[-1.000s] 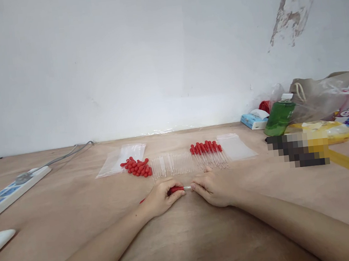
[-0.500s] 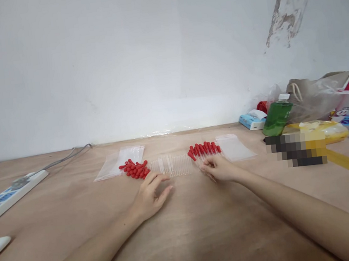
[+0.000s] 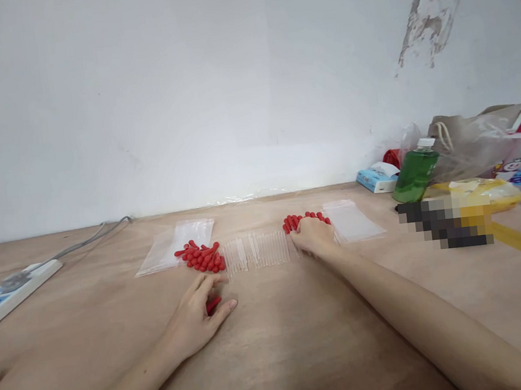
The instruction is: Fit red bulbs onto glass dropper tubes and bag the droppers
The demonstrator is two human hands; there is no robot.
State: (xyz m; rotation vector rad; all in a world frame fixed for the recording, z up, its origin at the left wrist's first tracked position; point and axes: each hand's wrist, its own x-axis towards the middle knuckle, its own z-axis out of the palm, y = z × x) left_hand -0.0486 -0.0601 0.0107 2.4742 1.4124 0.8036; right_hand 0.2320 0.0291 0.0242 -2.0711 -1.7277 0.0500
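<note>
My left hand [image 3: 192, 320] lies low over the table, fingers curled and thumb stretched, with a red rubber bulb [image 3: 213, 305] in its grasp. Just beyond it is a pile of red rubber bulbs [image 3: 202, 258]. A row of thin clear tubes [image 3: 266, 249] lies side by side in the middle. To their right are droppers with red bulbs [image 3: 291, 223], clear tubes with bulbs on their far ends. My right hand [image 3: 315, 234] rests over these droppers, closed, its fingers bent down among them. What its fingertips grip is hidden.
Clear plastic bags [image 3: 192, 233] lie behind the bulb pile, and more bags [image 3: 354, 219] are right of the droppers. A power strip [image 3: 15, 295] is at left. A green bottle [image 3: 415, 172], tissue pack [image 3: 376, 178] and yellow packaging [image 3: 486, 195] crowd the right side.
My left hand has drawn back toward me and left, now with a red bulb in it. My right hand has moved forward from the tubes' near ends onto the red-bulbed droppers.
</note>
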